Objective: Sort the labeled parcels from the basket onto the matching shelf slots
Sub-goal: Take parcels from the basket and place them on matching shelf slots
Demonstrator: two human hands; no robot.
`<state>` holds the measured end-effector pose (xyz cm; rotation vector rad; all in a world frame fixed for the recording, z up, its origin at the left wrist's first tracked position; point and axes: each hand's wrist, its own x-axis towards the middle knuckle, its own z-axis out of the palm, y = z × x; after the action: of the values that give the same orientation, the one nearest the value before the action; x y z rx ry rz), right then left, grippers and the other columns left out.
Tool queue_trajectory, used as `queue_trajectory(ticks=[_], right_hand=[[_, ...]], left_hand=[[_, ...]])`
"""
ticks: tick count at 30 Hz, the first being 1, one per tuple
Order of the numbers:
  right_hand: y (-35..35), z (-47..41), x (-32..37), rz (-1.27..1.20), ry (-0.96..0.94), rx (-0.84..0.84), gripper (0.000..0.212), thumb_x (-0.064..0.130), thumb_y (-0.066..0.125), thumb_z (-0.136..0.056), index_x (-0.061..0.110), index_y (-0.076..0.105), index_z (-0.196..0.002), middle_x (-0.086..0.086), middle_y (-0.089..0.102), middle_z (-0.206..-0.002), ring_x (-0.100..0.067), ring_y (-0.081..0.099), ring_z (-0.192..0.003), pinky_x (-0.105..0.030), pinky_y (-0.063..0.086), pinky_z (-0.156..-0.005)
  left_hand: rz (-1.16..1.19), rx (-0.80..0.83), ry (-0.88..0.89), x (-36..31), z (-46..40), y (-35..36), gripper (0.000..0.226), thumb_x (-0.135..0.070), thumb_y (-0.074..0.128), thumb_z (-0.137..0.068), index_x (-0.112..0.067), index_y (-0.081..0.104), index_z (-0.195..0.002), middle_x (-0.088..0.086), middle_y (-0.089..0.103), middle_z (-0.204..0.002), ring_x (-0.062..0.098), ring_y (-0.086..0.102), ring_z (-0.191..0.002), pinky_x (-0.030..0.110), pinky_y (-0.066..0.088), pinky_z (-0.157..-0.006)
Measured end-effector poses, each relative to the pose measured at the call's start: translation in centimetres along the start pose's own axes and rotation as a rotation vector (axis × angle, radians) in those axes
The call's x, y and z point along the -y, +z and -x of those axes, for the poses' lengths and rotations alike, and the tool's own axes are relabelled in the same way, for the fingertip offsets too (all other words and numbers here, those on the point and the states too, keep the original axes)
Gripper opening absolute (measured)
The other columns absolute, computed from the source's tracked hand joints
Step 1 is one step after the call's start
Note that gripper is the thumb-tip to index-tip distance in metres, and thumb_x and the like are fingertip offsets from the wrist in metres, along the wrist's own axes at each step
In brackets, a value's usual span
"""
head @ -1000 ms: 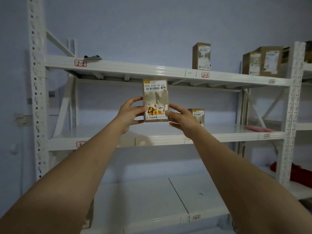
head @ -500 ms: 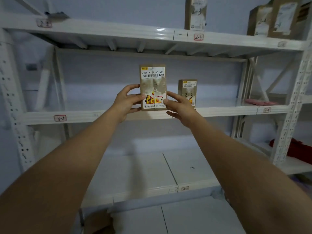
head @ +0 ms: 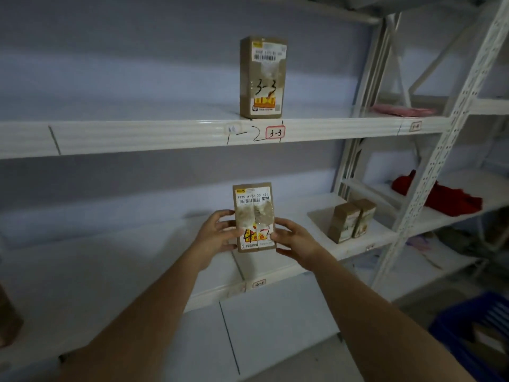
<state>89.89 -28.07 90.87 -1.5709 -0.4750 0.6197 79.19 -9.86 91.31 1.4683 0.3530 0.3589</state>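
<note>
Two bare forearms reach in from the lower edge of the view, with no sleeve showing on either. The left hand and the right hand are uncovered too (short, plain fingernails).

Upright brown cardboard parcel with white barcode label, held just above the lower white metal shelf, below the "3-3" tag

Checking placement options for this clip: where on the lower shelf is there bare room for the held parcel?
Bare shelf surface runs left of the left hand, and a smaller patch lies between the right hand and the two small boxes. The held parcel has nothing behind it. Crowded only at those boxes.
</note>
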Motion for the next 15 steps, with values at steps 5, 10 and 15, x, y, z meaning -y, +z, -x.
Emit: queue_trajectory(ticks=[5, 10, 15], right_hand=[[-1.1, -6.0, -6.9, -0.047, 0.117, -0.031, 0.039, 0.000, 0.055, -0.090, 0.027, 0.053, -0.119, -0.003, 0.063, -0.122, -0.019, 0.058, -0.107, -0.043, 0.039, -0.101], [-1.1, -9.4, -10.5, -0.074, 0.154, -0.018, 0.046, -0.013, 0.053, -0.085, 0.015, 0.054, -0.121, -0.004, 0.066, -0.109, -0.020, 0.061, -0.094, -0.039, 0.046, -0.088], [-1.7, -12.3, -11.9, -0.054, 0.128, 0.013, 0.051, -0.023, 0.054, -0.078, 0.015, 0.059, -0.111, -0.012, 0.065, -0.114, -0.021, 0.065, -0.091, -0.040, 0.050, -0.082]], left_hand=[[0.020, 0.038, -0.118, 6.7, -6.5, 0.2, 0.051, 0.002, 0.071, -0.078, -0.018, 0.049, -0.119, -0.001, 0.063, -0.112, 0.016, 0.064, -0.096, 0.031, 0.054, -0.068], [0.012, 0.002, -0.166, 11.0, -9.1, -0.1, 0.051, 0.012, 0.066, -0.078, -0.012, 0.048, -0.119, 0.007, 0.060, -0.117, 0.021, 0.062, -0.100, 0.026, 0.058, -0.064], [-0.006, -0.082, -0.169, 13.4, -10.6, 0.5, 0.052, 0.018, 0.064, -0.076, -0.010, 0.045, -0.116, 0.013, 0.057, -0.123, 0.027, 0.058, -0.107, 0.027, 0.059, -0.065]])
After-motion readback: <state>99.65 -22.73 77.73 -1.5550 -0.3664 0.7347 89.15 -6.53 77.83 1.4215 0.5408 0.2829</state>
